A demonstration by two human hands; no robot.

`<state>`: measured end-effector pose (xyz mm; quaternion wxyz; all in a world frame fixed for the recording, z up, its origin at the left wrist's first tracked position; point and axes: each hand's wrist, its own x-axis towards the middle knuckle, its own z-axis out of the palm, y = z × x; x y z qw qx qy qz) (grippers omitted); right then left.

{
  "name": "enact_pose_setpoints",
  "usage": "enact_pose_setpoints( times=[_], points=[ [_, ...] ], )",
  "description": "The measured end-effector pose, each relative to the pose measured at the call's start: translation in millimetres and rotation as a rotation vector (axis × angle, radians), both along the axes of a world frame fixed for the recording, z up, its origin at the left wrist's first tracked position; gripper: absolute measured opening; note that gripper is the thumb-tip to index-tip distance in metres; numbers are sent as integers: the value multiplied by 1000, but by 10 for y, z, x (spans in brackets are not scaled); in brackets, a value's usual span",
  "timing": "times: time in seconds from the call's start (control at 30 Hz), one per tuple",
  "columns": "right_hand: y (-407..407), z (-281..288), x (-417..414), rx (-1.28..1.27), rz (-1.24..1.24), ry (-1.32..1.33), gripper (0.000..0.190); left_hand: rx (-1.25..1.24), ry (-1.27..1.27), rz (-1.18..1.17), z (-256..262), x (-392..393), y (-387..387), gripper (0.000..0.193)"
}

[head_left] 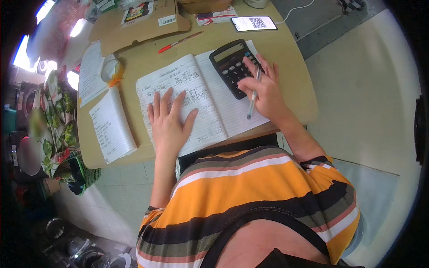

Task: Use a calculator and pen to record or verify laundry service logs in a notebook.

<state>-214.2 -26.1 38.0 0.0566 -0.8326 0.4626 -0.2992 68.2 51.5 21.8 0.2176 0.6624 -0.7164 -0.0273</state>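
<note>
An open lined notebook point(209, 140) lies in front of me, its left page filled with handwriting and sums. Across that left page rests my left hand point(170, 120), palm down with the fingers spread. A black desktop calculator point(231, 74) sits on the upper part of the right page, tilted to the left. My right hand point(266, 90) holds a clear ballpoint pen point(252, 105), tip pointing down toward the page. Its fingers reach over the right side of the calculator's keys, hiding some of them; I cannot tell whether one is pressing.
On the table point(291, 90) are a red-capped pen point(174, 45), a lit phone point(246, 24) with a charging cable, and a cardboard box point(144, 31). At left lie a tape roll point(112, 70), a folded written booklet point(112, 127) and written sheets point(90, 72). A green basket point(90, 174) stands below.
</note>
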Motion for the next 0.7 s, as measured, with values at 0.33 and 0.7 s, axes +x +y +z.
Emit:
enact_pose_setpoints(
  times=[0.33,0.7],
  points=[
    [6,-263,-281,49,-126,-326,9,-11,-18,3,-28,39,-6,55],
    [-81,-410,-328,-22,-102,-236,16,-17,2,32,-9,-50,46,54]
  ],
)
